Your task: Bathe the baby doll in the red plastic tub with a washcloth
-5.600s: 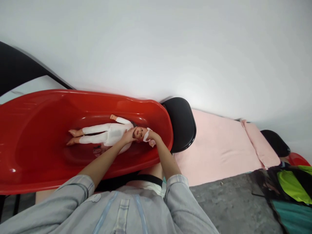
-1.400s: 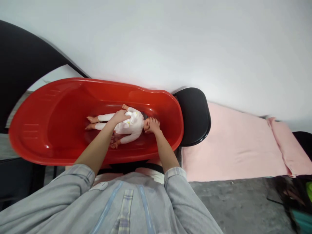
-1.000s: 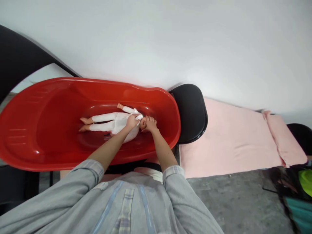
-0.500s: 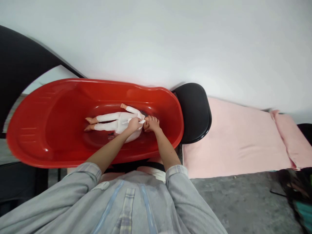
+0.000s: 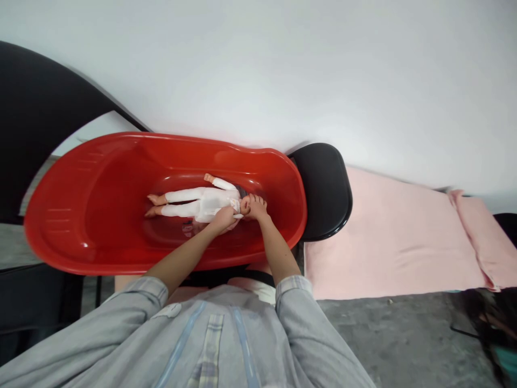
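Note:
A doll (image 5: 210, 202) in white clothes lies on its back inside a red baby bathtub (image 5: 113, 253), feet to the left and head to the right. My left hand (image 5: 224, 218) is closed at the doll's neck and chest, with a bit of white cloth (image 5: 239, 216) showing at its fingertips. Whether that cloth is separate or part of the clothing, I cannot tell. Over the top of the doll's head (image 5: 245, 203) my right hand (image 5: 257, 207) is cupped, fingers curved across the forehead. The doll's near arm is hidden behind my left hand.
A black chair seat (image 5: 323, 191) adjoins the tub's right end. Beyond it lies a pink-covered bed (image 5: 396, 242) with a pink pillow (image 5: 490, 237). A white wall (image 5: 258, 70) runs behind. Black furniture (image 5: 44, 108) stands at the far left.
The white cloth has moved from beside the doll's face down toward its neck with my left hand, uncovering more of the face. My right hand stays on the head. The view has shifted slightly.

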### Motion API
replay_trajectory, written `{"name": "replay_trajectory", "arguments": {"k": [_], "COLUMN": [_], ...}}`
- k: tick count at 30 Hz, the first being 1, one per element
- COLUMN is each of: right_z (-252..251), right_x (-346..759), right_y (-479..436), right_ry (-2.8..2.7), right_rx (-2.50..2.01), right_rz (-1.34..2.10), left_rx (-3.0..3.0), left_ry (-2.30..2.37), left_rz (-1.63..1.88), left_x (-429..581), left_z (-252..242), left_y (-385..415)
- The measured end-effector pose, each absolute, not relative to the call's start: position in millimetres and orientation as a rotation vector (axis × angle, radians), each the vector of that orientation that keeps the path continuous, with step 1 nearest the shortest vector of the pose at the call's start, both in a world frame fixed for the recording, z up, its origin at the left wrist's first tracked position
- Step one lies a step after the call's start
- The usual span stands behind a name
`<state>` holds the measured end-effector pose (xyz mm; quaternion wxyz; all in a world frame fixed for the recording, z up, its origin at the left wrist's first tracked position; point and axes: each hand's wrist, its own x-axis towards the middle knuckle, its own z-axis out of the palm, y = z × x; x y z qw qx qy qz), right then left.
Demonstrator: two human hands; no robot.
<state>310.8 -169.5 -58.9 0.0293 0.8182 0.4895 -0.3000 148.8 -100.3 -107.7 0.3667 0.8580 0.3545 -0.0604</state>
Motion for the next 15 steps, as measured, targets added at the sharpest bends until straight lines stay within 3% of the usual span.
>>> {"name": "replay_trajectory", "arguments": {"k": [6,15], "right_z": [-60,-59], "right_x": [313,313], "right_y": [-168,-168], "right_ry": [1.498,1.499], "right_rx": [2.512,2.489], "right_rz": [-0.938,-0.934], "left_rx": [2.319,2.374], "left_ry": [1.037,0.963], "left_rz": [0.036,-0.349], "left_x": [146,141], "left_z": [-111,-108], "left_y": [-100,-89]}}
